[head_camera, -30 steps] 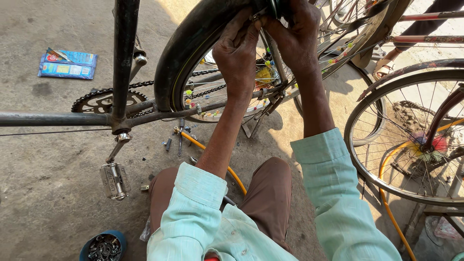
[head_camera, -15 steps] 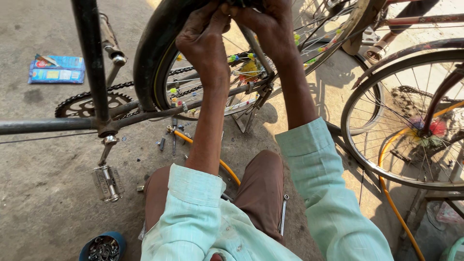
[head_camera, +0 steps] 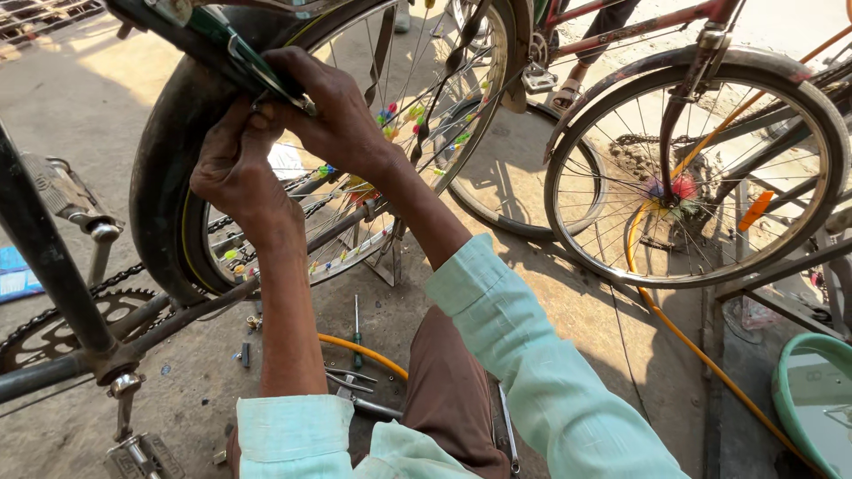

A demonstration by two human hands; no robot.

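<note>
An upturned bicycle stands in front of me, its rear wheel with a black tyre (head_camera: 160, 204) and coloured spoke beads close to my face. My left hand (head_camera: 235, 173) and my right hand (head_camera: 333, 120) are both pressed together at the top of the tyre, gripping a dark green frame stay (head_camera: 235, 49) that runs over it. The fingers of both hands are curled tight around the stay and tyre edge. The chain and chainring (head_camera: 53, 333) show at lower left, with a pedal (head_camera: 133, 452) below.
A second bicycle's wheel (head_camera: 697, 173) stands at right, with an orange hose (head_camera: 674, 328) running over the concrete. Screwdrivers and pliers (head_camera: 355, 368) lie on the ground by my knee. A green basin (head_camera: 812, 399) sits at lower right.
The view has tilted up and shifted right, and the wheel looks larger. Both hands have stayed clamped at the top of the tyre, now lower and further left in the frame.
</note>
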